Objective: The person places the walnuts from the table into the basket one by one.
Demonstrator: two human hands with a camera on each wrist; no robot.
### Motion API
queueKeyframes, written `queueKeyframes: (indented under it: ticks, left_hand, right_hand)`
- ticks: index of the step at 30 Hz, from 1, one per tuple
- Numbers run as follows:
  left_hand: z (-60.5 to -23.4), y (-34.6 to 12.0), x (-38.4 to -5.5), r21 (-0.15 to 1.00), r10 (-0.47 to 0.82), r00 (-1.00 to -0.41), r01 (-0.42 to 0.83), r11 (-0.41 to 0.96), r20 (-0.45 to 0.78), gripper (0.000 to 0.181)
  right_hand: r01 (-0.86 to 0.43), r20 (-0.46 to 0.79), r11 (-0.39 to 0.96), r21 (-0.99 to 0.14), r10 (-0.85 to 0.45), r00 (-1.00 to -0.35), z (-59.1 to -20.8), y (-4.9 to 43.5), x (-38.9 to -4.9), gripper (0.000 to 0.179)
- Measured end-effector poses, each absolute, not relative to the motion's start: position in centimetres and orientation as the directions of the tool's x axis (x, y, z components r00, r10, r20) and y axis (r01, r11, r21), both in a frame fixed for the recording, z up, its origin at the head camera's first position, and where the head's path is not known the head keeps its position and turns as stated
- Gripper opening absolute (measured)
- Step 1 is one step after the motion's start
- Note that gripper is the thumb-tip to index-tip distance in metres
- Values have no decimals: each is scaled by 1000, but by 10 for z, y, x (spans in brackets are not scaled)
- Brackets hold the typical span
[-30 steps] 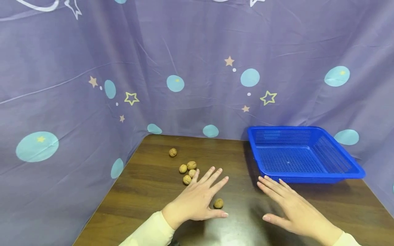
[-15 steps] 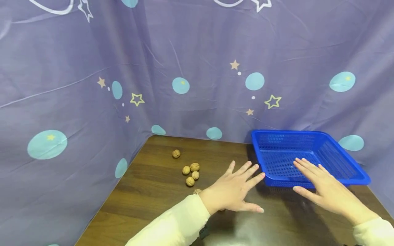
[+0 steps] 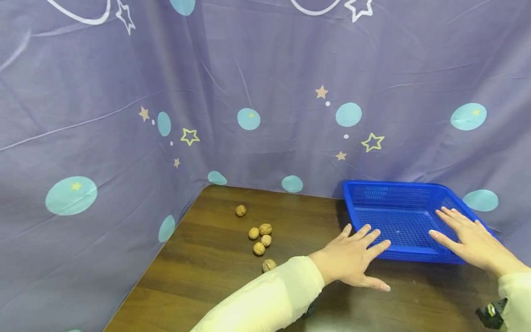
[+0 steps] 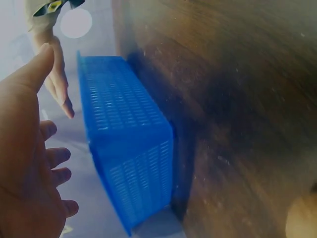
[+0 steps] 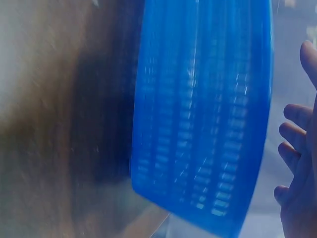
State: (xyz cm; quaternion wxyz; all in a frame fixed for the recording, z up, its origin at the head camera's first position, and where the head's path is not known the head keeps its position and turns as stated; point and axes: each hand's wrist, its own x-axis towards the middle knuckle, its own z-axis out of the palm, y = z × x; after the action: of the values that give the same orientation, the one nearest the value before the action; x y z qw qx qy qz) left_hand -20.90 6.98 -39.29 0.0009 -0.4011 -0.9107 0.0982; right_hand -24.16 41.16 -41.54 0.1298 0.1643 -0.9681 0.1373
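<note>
A blue perforated plastic basket (image 3: pixel 410 251) stands at the right back of the wooden table. My left hand (image 3: pixel 348 260), palm down with spread fingers, hovers at its near left corner; the left wrist view shows a gap between those fingers and the basket wall (image 4: pixel 126 94). Over the basket's right side hangs my right hand (image 3: pixel 474 242), fingers extended and holding nothing. In the right wrist view, that hand (image 5: pixel 302 148) is apart from the basket (image 5: pixel 198 114). Several walnuts (image 3: pixel 259 249) lie loose left of my left hand, the nearest walnut (image 3: pixel 269 265) beside the sleeve.
A purple patterned curtain (image 3: pixel 286 138) hangs behind and to the left of the wooden table (image 3: pixel 186 263). A dark wrist device (image 3: pixel 491 313) shows beneath the right sleeve. A blurred pale round shape (image 4: pixel 302 218) sits in the left wrist view's lower corner.
Both hands have moved right, the left from the walnuts to the basket's corner, the right from before the basket to above its right side. The head view has shifted slightly.
</note>
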Motion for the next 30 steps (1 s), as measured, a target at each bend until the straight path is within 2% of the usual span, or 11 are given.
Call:
queueKeyframes:
  ticks: [7,15,22,30]
  left_hand:
    - [-406,96,-220,-136,653,-746,666,734,-129,96]
    - [-418,100,-232,-116,607,-787,617,778,-111,96]
    - [-425,95,-244,-43,563,-825,565,824,-57,96]
    - [-430,87,-251,57,530,-848,529,847,-16,99]
  right_hand:
    - [-188,172,954,-234,-150,-974,-421,451,-266,80]
    - [-33,46,967,-252,-22,-999,-429,477,-273,90]
    - [-56,7,951,-305,-57,-998,-434,487,-276,93]
    - [-73,0,946,-317,-77,-997,-436,480,-279,92]
